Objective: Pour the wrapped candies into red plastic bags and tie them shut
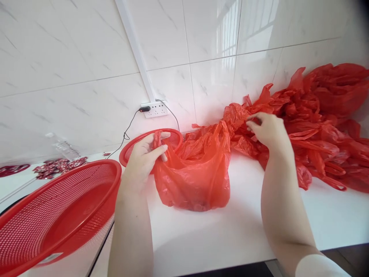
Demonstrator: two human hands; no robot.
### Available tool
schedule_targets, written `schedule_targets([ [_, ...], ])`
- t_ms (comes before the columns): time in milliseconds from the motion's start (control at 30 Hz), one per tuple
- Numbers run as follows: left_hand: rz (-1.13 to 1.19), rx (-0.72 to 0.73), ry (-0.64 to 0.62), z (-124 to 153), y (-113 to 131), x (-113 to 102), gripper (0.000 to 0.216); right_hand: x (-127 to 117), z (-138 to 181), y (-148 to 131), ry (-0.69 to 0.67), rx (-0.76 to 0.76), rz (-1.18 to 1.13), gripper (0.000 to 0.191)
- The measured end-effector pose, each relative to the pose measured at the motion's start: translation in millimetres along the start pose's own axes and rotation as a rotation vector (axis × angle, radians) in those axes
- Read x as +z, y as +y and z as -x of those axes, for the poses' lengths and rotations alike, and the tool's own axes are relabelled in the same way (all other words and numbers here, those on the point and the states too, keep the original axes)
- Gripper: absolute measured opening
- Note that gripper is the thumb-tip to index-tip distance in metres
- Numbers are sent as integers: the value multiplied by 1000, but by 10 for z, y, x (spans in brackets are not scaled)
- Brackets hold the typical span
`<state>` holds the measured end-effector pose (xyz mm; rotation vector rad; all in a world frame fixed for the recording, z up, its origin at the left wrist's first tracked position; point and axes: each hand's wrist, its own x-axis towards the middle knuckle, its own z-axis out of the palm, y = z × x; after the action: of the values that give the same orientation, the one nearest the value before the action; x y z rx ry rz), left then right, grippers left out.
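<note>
My left hand [147, 156] is closed on one handle of a red plastic carrier bag [193, 184], which hangs partly opened just over the white tabletop. The bag's other handle stands up with no hand on it. Something darker shows faintly through its bottom, but I cannot make out what. To the right, my right hand [266, 129] has thumb and forefinger pinched at the near end of a heap of crumpled red plastic bags [311, 111]. Its other fingers are curled and partly hidden.
A large red mesh basket [80, 207] stands at the left, with a smaller red basket [132, 150] behind my left hand. A power strip [155, 109] with a plugged-in cable is on the tiled wall. Patterned red packets [57, 167] and a clear plastic bottle [65, 148] lie back left.
</note>
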<state>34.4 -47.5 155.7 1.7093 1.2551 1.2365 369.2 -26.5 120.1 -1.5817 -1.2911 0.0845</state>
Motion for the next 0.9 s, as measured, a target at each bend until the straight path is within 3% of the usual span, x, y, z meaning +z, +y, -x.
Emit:
schedule_targets([
  [67, -17, 4, -62, 8, -4, -21, 39, -38, 165, -287, 26, -155, -371, 21],
  [167, -8, 14, -120, 38, 15, -32, 41, 51, 440, -679, -306, -362, -731, 22],
  [233, 3, 16, -138, 61, 32, -32, 43, 199, 575, -847, -558, -463, -732, 21],
  [333, 13, 21, -139, 83, 44, -41, 43, 426, 658, -938, -860, -594, -381, 14],
  [400, 15, 28, -118, 89, 38, -56, 40, 505, 654, -926, -804, -646, -143, 16],
  [500, 12, 50, -61, 81, 14, -81, 32, 498, 610, -857, -338, -623, 41, 19],
  [567, 2, 85, -10, 63, -5, -95, 28, 451, 563, -790, -120, -507, 158, 36],
  [633, -5, 152, 44, 36, -24, -108, 25, 400, 507, -722, -132, -345, 217, 41],
  [733, 67, 227, -25, -6, -50, -98, 36, 348, 451, -682, -310, -241, 90, 15],
  [833, 130, 134, -411, -9, -66, 15, 62, 343, 498, -768, -348, -328, -238, 18],
  [900, 64, 86, -630, 17, -74, 161, 67, 358, 580, -868, -415, -427, -473, 12],
])
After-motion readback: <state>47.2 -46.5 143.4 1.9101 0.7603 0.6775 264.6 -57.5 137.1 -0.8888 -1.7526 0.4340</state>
